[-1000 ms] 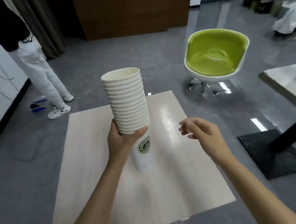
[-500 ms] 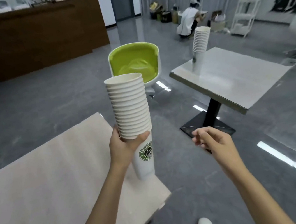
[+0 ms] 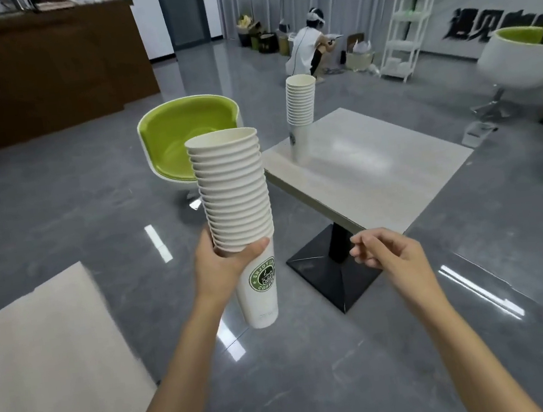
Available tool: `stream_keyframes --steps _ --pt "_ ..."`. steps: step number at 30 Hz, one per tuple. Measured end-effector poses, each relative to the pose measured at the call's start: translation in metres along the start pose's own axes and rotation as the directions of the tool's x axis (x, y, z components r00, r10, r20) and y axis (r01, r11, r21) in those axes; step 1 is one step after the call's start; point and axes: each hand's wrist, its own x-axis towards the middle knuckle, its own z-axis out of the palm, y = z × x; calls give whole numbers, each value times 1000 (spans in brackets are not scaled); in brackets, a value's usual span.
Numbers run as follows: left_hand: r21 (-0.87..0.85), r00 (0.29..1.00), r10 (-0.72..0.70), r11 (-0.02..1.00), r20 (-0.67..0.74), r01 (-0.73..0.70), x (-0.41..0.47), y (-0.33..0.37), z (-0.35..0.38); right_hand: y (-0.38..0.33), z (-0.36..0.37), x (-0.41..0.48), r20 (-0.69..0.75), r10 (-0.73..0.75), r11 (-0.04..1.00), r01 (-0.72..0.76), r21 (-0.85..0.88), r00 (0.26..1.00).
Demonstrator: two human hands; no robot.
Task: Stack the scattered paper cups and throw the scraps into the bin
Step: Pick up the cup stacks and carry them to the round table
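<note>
We see open room, glossy grey floor (image 3: 57,216). Pale near bench (image 3: 43,374) at our lower left. Far bench (image 3: 379,171) ahead right, second cup stack (image 3: 300,105) upright near its back corner. Green shell chair (image 3: 184,131) behind. Our left hand (image 3: 218,268) wraps tall stack of paper cups (image 3: 233,190), thumb across front, stack upright in air above floor between benches. Our right hand (image 3: 390,255) hovers beside it, fingers loosely curled, holding nothing.

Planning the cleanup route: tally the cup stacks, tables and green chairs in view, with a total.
Cup stacks: 2, the held stack in the left hand and the far stack.
Tables: 2, the near table and the far table.
Green chairs: 2, the middle chair and the right chair.
Total: 6
</note>
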Motion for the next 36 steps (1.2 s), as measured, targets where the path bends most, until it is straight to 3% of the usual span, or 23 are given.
stream_keyframes --steps 14,29,36 --pt "-26 996 -40 999 81 43 130 -27 95 25 -28 143 -29 57 998 -57 -1 998" --pt "-17 984 -52 998 171 56 355 -37 142 64 22 399 -108 68 992 -78 -100 992" --pt "21 974 -81 997 213 79 422 -54 157 92 42 481 -153 96 969 -127 -212 984"
